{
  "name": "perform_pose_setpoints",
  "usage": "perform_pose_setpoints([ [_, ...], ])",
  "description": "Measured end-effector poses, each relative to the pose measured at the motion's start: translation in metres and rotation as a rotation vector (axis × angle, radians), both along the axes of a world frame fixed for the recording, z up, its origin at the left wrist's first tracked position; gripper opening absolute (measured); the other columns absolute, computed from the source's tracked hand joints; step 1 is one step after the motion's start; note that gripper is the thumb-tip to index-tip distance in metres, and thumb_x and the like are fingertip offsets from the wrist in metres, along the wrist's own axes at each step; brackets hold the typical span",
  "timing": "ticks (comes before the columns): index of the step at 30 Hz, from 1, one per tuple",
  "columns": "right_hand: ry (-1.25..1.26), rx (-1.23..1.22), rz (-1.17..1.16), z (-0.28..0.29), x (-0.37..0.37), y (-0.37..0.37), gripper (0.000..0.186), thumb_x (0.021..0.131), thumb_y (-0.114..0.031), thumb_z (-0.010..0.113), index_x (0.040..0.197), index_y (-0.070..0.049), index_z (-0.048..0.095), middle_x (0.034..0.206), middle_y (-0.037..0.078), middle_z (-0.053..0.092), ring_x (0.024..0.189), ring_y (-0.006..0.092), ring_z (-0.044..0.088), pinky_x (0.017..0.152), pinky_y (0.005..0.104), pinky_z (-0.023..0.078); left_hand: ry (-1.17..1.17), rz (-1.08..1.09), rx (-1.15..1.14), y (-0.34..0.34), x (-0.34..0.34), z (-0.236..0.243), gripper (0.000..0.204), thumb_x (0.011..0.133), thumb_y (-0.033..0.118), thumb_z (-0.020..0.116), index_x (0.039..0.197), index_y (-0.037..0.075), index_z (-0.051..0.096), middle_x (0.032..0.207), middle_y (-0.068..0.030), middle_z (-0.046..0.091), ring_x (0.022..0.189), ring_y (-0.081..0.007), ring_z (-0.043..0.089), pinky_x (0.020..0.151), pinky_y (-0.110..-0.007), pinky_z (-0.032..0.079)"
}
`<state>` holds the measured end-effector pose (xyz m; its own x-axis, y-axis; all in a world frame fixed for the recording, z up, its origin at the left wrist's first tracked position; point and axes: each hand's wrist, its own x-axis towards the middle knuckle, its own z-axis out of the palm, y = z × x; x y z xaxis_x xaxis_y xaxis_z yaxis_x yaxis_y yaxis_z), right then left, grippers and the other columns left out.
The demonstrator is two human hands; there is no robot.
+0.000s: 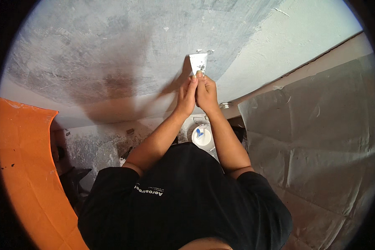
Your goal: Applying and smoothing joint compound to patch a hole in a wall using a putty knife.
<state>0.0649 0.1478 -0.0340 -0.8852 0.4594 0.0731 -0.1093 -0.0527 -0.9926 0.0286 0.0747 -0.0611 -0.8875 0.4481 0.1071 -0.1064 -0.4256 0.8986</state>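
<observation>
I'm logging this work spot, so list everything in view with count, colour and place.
Scraper: 1, pale blade with dark specks, before the wall
Wall: 1, grey patch beside white, across the top
Orange sheet: 1, orange, left edge
Creased sheet: 1, grey-brown, right side
Round container: 1, white, between the forearms
Blue item: 1, blue, at the container; kind unclear
Metal fitting: 1, silvery, right of the right wrist
Floor: 1, mottled grey, lower left
Dark object: at least 1, blackish, beside the orange sheet; kind unclear
Shirt: 1, black with pale print, bottom centre
Forearms: 2, bare, reaching upward
Left-hand fingers: one set, bare, on the scraper
Right-hand fingers: one set, bare, on the scraper
</observation>
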Motion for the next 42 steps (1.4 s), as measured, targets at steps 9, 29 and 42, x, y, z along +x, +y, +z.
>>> perform_pose_setpoints([
  [9, 0.141, 0.146, -0.119, -0.019, -0.025, -0.011, 0.04, 0.104, -0.023, 0.046, 0.073, 0.0, 0.05, 0.064, -0.001, 0.049, 0.064, 0.0071, 0.044, 0.055, 0.0285, 0.039, 0.008, 0.01, -0.084, -0.007, -0.012, 0.014, 0.041, 0.103, 0.036, 0.047, 0.103, 0.0, 0.065, 0.096, -0.0036, 0.066, 0.091, -0.0095, 0.057, 0.081, -0.026, 0.046],
  [29, 0.134, 0.111, -0.134, 0.021, -0.023, -0.015, 0.038, 0.104, -0.02, 0.043, 0.074, 0.001, 0.053, 0.064, 0.0, 0.051, 0.063, 0.0069, 0.044, 0.054, 0.0283, 0.039, -0.117, 0.076, -0.001, -0.001, -0.014, 0.054, 0.032, 0.1, 0.031, 0.055, 0.096, 0.001, 0.067, 0.091, -0.0011, 0.065, 0.086, -0.0076, 0.056, 0.076, -0.024, 0.045],
  [42, 0.13, 0.113, -0.099, 0.034, -0.023, -0.007, 0.039, 0.105, -0.019, 0.042, 0.073, 0.0, 0.052, 0.065, -0.002, 0.05, 0.063, 0.0057, 0.043, 0.054, 0.0266, 0.038, -0.057, 0.096, 0.02, 0.005, -0.014, 0.067, 0.035, 0.101, 0.033, 0.054, 0.093, 0.0, 0.066, 0.087, -0.0018, 0.065, 0.083, -0.0077, 0.057, 0.074, -0.025, 0.045],
])
